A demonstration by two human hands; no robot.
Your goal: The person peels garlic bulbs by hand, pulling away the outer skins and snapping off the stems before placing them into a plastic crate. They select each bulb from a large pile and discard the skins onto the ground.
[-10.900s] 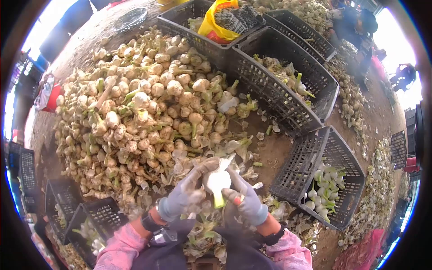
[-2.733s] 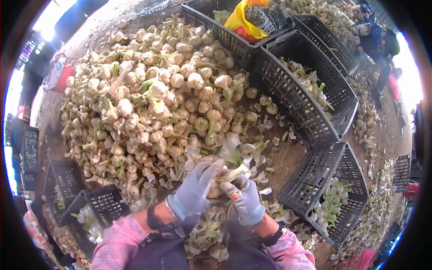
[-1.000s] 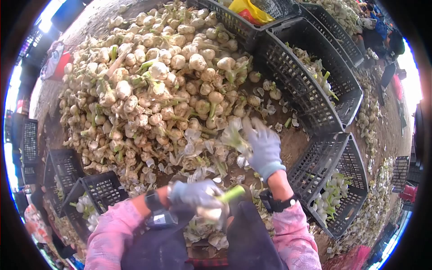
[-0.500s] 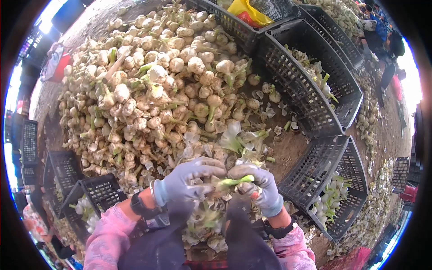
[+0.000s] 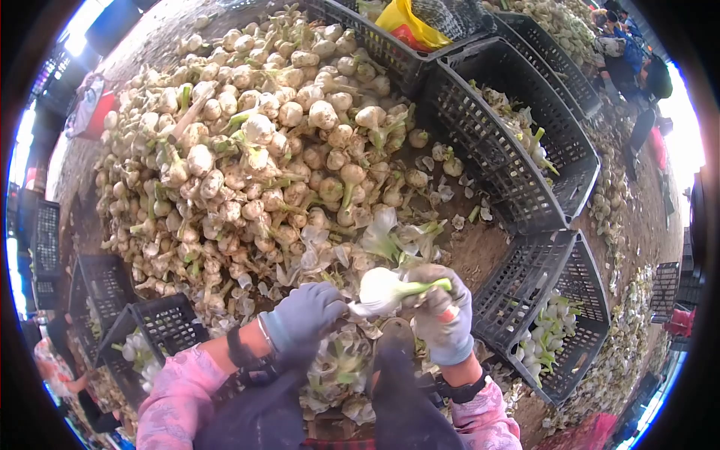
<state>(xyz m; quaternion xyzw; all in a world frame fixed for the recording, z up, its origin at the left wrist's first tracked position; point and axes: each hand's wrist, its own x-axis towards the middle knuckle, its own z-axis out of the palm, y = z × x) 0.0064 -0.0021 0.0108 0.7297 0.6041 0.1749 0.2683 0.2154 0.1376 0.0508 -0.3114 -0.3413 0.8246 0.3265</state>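
A clean white garlic bulb [image 5: 381,291] with a short green stem is held up in front of me. My right hand [image 5: 444,319], in a grey glove, grips it by the stem. On the bulb's left, my gloved left hand [image 5: 306,316] has its fingers closed, with a pale flap of garlic skin [image 5: 361,308] at the fingertips. Below, peeled skins and leaves [image 5: 341,367] lie between my knees. Just beyond my hands, loose skins and a pale green leafy piece [image 5: 381,236] rest at the edge of the garlic pile.
A large heap of unpeeled garlic [image 5: 247,150] covers the ground ahead. Black crates stand on the right, one with trimmings [image 5: 491,142] and a nearer one [image 5: 525,277] with peeled bulbs. More black crates [image 5: 169,322] are at left. A person [image 5: 637,75] is at far right.
My hands have moved apart, the left one leftwards. The garlic bulb, hidden between them before, now shows plainly, held by its stem in my right hand.
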